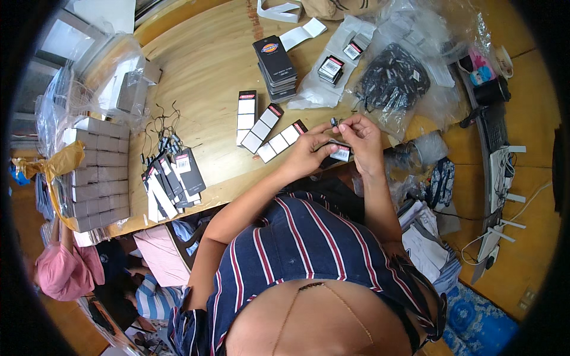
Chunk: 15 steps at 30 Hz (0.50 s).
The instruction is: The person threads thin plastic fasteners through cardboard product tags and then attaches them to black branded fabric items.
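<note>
My two hands meet over the near edge of the wooden table. Closed fingers of my left hand (310, 155) hold a small black hang tag (340, 153) with a white barcode sticker. My right hand (363, 141) is pinched on a black tag string, whose small dark plastic seal (334, 121) pokes up between the hands; the string's path through the tag is hidden. Just left of my hands lie three black cards with white stickers (281, 142). Beyond them stands a stack of black hang tags (277, 74). Farther right is a plastic bag of black tag strings (395, 77).
Small barcode tags (331, 70) sit on white plastic sheeting. Tags with strings (178, 178) lie in a pile at left, beside stacked small white boxes (101, 172). A shelf with a white device and cables (502, 178) is at right. Other people (71, 267) are at lower left.
</note>
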{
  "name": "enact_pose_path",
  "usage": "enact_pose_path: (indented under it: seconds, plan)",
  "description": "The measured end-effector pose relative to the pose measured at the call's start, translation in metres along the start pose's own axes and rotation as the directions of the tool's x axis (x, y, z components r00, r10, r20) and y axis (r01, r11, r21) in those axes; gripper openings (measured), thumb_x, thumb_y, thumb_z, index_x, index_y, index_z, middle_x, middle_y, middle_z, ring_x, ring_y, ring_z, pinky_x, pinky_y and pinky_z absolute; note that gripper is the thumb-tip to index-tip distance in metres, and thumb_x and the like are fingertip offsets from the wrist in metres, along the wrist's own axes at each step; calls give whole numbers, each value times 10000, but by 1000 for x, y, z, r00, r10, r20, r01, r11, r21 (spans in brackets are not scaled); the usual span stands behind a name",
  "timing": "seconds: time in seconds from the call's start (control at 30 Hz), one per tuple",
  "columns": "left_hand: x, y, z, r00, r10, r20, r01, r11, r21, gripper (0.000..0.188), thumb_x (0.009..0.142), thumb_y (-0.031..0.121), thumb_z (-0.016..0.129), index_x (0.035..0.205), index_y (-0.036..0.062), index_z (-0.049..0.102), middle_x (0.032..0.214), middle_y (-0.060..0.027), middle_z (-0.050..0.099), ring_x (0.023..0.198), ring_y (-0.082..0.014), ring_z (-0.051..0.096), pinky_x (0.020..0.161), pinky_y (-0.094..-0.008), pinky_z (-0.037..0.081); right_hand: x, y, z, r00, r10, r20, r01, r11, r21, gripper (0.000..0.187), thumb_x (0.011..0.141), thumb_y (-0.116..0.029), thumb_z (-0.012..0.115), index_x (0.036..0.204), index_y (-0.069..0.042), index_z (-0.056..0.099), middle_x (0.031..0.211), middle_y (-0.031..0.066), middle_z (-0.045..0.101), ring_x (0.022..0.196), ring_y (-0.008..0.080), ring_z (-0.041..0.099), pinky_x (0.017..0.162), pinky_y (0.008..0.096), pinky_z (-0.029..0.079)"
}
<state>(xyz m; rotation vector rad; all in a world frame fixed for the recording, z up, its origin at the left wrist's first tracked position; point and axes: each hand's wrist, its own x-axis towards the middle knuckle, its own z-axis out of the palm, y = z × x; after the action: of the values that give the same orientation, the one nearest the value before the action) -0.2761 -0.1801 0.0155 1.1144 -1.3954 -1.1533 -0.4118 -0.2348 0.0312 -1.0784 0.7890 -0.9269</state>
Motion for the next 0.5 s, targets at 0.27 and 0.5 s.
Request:
enact_pose_path:
  seconds: [0.27,0.5]
  plan:
    - [-4,16,-16,949,208,-237,-134,946,295,159,662,47,617,816,9,608,1057,-109,470,948,-250,461,763,-313,382,1,-18,18,984,-173,30,176,969,-172,128,760,48,524,886,38,539,809,79,582,736,121,574,666,210,452]
    - [1,22,-15,971,72,-228,-32,984,176,104,741,56,570,817,-6,604,822,-114,581,832,-208,537,737,-274,402,11,-26,19,965,-263,-7,251,929,-272,117,761,43,525,874,40,557,813,107,595,720,129,578,666,213,455]
